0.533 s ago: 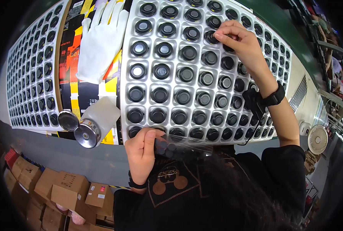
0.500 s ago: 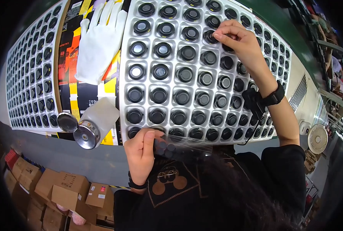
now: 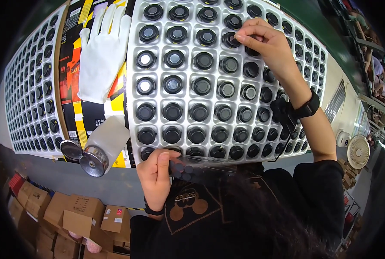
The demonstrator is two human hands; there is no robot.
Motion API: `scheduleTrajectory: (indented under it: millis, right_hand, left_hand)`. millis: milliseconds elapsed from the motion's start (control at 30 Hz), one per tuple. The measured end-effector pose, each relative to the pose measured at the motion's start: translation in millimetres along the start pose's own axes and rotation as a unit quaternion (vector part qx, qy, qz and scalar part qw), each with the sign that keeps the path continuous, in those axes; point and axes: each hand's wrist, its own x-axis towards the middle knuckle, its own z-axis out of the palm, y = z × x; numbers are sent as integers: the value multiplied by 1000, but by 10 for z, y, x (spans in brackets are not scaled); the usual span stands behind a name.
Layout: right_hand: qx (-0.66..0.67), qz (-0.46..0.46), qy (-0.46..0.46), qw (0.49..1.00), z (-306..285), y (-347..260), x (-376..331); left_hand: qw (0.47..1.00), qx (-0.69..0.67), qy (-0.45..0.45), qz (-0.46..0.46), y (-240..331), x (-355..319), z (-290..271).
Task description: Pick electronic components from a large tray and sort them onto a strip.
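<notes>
A silvery moulded tray [image 3: 157, 98] holds many round black lens-like parts, one per pocket; some have bright, shiny centres. My right hand [image 3: 266, 42] reaches over its far middle, thumb and forefinger pinched at the top of a black round part [image 3: 229, 40]. Whatever sits between those fingertips is too small to make out. Down at the near edge, my left hand [image 3: 155, 176] grips a clear plastic sheet or bag [image 3: 201, 162]. Several small dark discs [image 3: 184, 172] show on or in it, close to my thumb. A black strap with a dark device [image 3: 283, 111] is on my right wrist.
Left of the tray lie a white glove [image 3: 102, 58] and a whitish bottle [image 3: 110, 136] with its metal lid flipped open, on printed cardboard. Another filled tray [image 3: 32, 97] is further left. Cardboard boxes [image 3: 82, 211] stand lower left; a small fan [image 3: 357, 152] is at right.
The tray, glove and bottle appear slightly further left and lower in view. My right fingertips stay at the same black part, and my left hand keeps its grip on the clear plastic.
</notes>
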Motion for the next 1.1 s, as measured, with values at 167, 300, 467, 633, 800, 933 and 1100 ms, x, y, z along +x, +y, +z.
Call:
scheduleTrajectory:
  millis: [167,300,467,633,800,933,1100]
  right_hand:
    - [-29,-13,8,999,21,7,-4]
    - [-46,-23,11,999,31,18,2]
    - [-118,-80,12,990,40,68,16]
    - [-72,-48,46,995,58,64,21]
    - [133,-23,34,990,-24,6,32]
    - [14,-22,-84,996,-118,-471,-196]
    - [-57,-181,-214,958,292,-1061,-889]
  left_hand:
    - [1000,1,2,3,26,0,8]
    - [1000,0,1,6,23,2,6]
    - [1000,-4,6,19,64,10,21]
    - [1000,5,6,24,54,-1,17]
    - [1000,6,9,6,93,-37,-17]
    - [995,-67,56,39,193,-72,-49]
    - [981,-93,122,120,368,-58,9]
